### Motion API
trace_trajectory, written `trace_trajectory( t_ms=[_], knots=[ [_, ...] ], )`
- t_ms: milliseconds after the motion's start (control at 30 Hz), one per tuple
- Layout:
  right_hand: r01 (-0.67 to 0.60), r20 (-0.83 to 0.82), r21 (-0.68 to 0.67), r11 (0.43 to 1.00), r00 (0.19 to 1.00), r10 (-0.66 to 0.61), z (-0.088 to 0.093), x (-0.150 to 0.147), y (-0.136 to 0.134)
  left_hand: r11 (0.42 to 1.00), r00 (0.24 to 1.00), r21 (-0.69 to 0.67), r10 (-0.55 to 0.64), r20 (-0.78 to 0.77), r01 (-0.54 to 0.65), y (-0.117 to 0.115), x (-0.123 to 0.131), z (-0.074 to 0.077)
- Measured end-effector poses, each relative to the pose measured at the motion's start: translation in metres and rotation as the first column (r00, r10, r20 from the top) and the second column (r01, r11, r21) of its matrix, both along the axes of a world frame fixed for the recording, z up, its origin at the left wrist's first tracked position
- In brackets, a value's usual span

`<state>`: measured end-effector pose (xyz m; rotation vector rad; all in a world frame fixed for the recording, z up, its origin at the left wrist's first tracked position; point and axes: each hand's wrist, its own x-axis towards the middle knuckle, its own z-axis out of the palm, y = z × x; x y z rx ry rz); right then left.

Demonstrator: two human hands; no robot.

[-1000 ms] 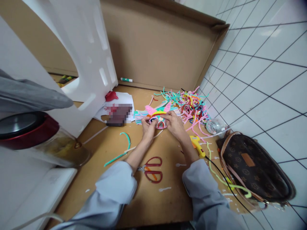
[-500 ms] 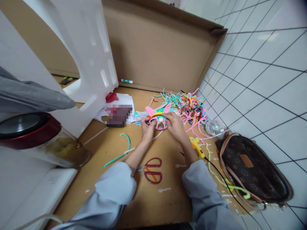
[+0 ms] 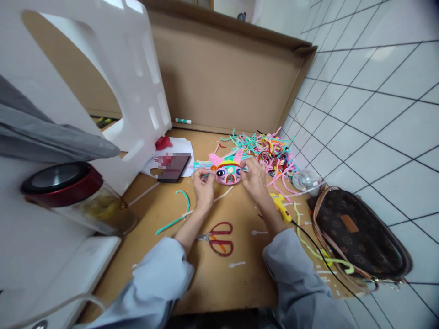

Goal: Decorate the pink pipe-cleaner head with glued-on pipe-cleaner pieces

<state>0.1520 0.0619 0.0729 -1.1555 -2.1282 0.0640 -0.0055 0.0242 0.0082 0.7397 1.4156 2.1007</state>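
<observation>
A colourful pipe-cleaner animal face with pink ears, a yellow and red band and two round eyes is between my hands, facing me. At its left side my left hand is closed, thumb and fingers pinched by its edge near an orange piece. My right hand grips its right edge with bent fingers. Whether the face rests on the table or is just above it, I cannot tell. Red-handled scissors lie below, between my forearms. A yellow glue gun lies beside my right forearm.
Behind the face lies a tangled heap of pipe cleaners. A brown handbag is at the right, near the tiled wall. At left are a phone, a lidded jar and a white panel. Cardboard stands at the back.
My left thumb has moved off the front of the face, and both hands have shifted outward to its sides. Both eyes now show. The camera view has shifted slightly.
</observation>
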Motion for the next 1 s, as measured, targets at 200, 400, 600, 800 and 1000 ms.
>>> trace_trajectory(
  t_ms=[200, 400, 600, 800, 1000],
  knots=[
    [-0.011, 0.033, 0.055, 0.998, 0.999, 0.01, -0.026, 0.0, -0.035, 0.948, 0.923, -0.02, -0.314, -0.222, 0.317, -0.051, 0.022, 0.014],
    [0.02, 0.073, -0.005, 1.0, 0.997, -0.019, -0.068, -0.009, -0.06, 0.918, 0.886, -0.125, -0.395, -0.242, 0.376, -0.063, 0.02, -0.005],
    [0.043, 0.076, -0.017, 0.999, 0.996, -0.042, -0.079, -0.006, -0.054, 0.926, 0.881, -0.165, -0.376, -0.289, 0.341, -0.048, 0.01, -0.022],
    [-0.003, 0.179, 0.011, 1.0, 0.984, 0.001, -0.084, -0.01, -0.06, 0.918, 0.803, -0.209, -0.396, -0.445, 0.337, -0.048, 0.011, -0.031],
    [0.121, 0.256, -0.01, 0.993, 0.96, -0.115, -0.079, -0.013, -0.063, 0.916, 0.662, -0.263, -0.401, -0.633, 0.303, -0.051, 0.009, -0.029]
  ],
)
